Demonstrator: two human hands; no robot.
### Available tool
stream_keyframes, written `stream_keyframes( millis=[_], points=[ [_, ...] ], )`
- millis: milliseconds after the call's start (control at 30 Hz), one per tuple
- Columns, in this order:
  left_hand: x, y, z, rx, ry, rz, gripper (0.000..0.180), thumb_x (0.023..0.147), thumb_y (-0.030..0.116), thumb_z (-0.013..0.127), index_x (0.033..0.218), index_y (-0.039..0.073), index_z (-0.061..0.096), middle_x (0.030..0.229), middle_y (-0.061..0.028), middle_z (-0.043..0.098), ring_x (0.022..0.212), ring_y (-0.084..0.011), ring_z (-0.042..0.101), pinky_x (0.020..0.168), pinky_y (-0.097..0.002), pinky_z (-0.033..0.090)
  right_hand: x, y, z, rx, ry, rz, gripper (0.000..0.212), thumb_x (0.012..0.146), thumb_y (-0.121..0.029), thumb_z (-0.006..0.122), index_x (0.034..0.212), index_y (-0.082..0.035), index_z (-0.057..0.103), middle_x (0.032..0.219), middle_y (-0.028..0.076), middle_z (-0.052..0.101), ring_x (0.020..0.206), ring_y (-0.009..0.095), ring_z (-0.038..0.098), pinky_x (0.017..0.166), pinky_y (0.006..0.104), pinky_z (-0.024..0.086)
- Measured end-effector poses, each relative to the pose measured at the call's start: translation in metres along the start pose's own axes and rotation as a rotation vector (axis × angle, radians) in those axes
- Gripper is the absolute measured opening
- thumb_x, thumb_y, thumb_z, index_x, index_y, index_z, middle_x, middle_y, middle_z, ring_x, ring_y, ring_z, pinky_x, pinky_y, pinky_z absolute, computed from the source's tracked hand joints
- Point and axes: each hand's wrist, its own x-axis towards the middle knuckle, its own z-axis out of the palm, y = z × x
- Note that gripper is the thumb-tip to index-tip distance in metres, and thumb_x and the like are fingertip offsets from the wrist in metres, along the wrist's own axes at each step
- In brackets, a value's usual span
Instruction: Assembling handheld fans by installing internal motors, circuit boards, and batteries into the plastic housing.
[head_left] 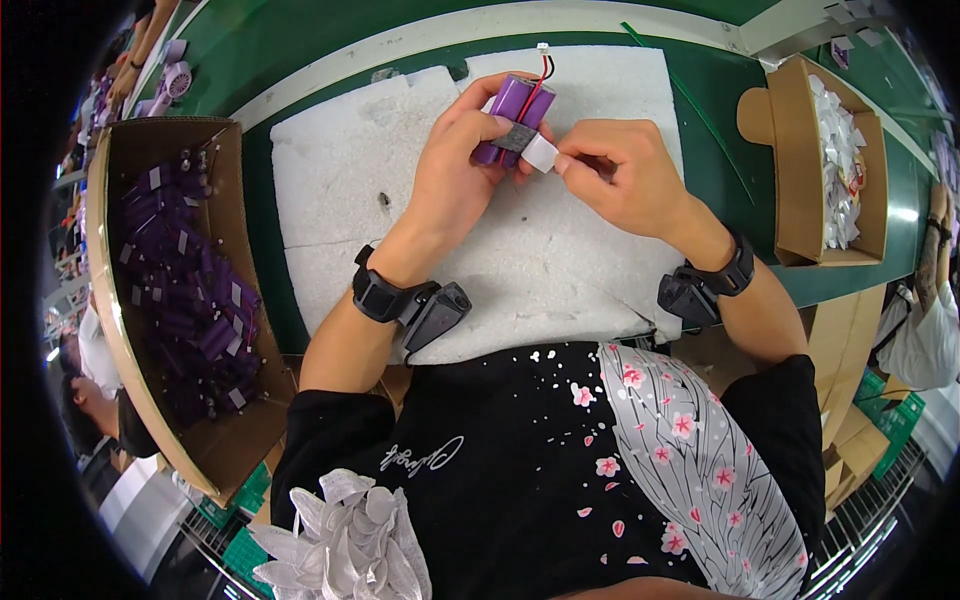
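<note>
Fingers (pixel 484 126) of the left hand (pixel 448 168) are curled around the purple pack (pixel 510 100), which is held above the foam (pixel 335 190). The white tab (pixel 540 153) beside its grey band (pixel 515 138) is pinched by the right hand (pixel 628 178).

- A green work surface (pixel 720 85) runs across the room, its edges bent by the lens.
- A pale raised rail (pixel 480 28) crosses its far side, with more green beyond.
- At the upper right, a light-coloured beam (pixel 775 28) meets that rail at an angle.
- A bright patch of light glares off the surface's right end.
- Below that end stand plain cardboard panels (pixel 850 325).
- Lower right, a green crate (pixel 899 432) sits near a dark wire rack (pixel 885 510).
- Lower left, more green plastic (pixel 243 562) shows; the outer edges are too blurred to read.
</note>
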Motion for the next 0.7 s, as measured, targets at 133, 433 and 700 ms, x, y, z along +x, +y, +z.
stream_keyframes(
  millis=[133, 433, 700],
  points=[
    [0.0005, -0.0008, -0.0042, 0.049, -0.054, -0.012, 0.045, 0.086, 0.020, 0.040, 0.128, 0.005, 0.046, 0.101, -0.0120, 0.061, 0.087, -0.0163, 0.056, 0.070, -0.0281, 0.045, -0.0003, 0.0006, 0.0005, -0.003, 0.002, -0.001, 0.007, 0.080, -0.006, 0.061, 0.077, 0.001, 0.062, 0.062, 0.007, 0.055, 0.049, 0.013, 0.046, 0.046, 0.0270, 0.035],
    [0.0004, 0.0007, -0.0041, 0.043, -0.050, -0.026, 0.044, 0.086, 0.020, 0.040, 0.127, 0.005, 0.045, 0.101, -0.0115, 0.061, 0.084, -0.0162, 0.056, 0.069, -0.0288, 0.045, -0.0002, -0.0006, -0.0002, -0.008, -0.005, 0.009, 0.007, 0.079, -0.006, 0.061, 0.076, 0.000, 0.062, 0.061, 0.007, 0.055, 0.048, 0.013, 0.046, 0.046, 0.0273, 0.035],
    [0.0019, -0.0001, -0.0058, 0.037, -0.044, -0.023, 0.043, 0.086, 0.020, 0.039, 0.127, 0.005, 0.044, 0.101, -0.0128, 0.060, 0.083, -0.0174, 0.056, 0.068, -0.0306, 0.044, -0.0001, -0.0003, -0.0002, -0.012, -0.013, 0.014, 0.008, 0.079, -0.006, 0.061, 0.075, 0.000, 0.061, 0.060, 0.006, 0.054, 0.048, 0.013, 0.046, 0.045, 0.0277, 0.035]
  ],
)
